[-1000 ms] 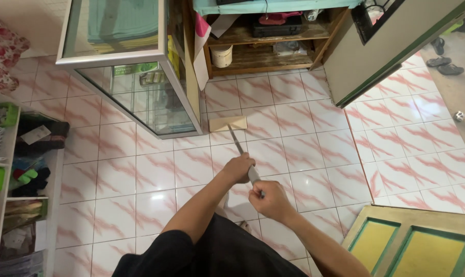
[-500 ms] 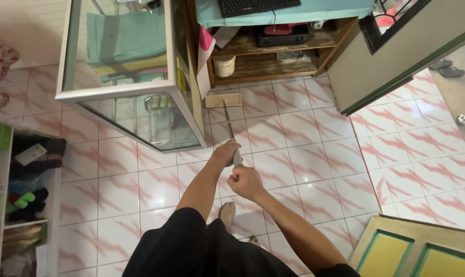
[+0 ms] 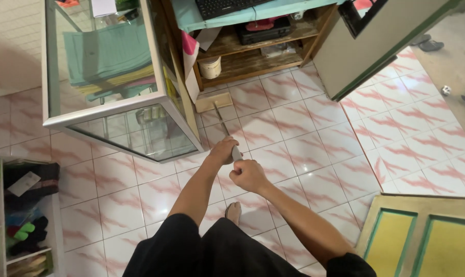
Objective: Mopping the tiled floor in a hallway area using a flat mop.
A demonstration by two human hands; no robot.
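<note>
Both my hands grip the grey handle of a mop [image 3: 223, 119]. My left hand [image 3: 224, 151] is further down the handle, and my right hand [image 3: 248, 175] holds it nearer my body. The flat beige mop head [image 3: 213, 102] lies on the pink-and-white tiled floor [image 3: 299, 149], close to the foot of a wooden desk [image 3: 243, 64] and beside the corner of a glass display case [image 3: 119, 97]. My bare foot [image 3: 233, 211] shows below my hands.
A keyboard [image 3: 227, 6] sits on the desk, with a small white bucket [image 3: 210, 67] and black boxes on its lower shelf. An open door [image 3: 381, 46] stands at right, a yellow-green door panel [image 3: 422, 236] lies bottom right, and a shelf of goods [image 3: 17, 215] is at left.
I have stepped forward toward the desk and case. The mop head has slid further along the floor to the desk's foot. Both hands stay on the handle.
</note>
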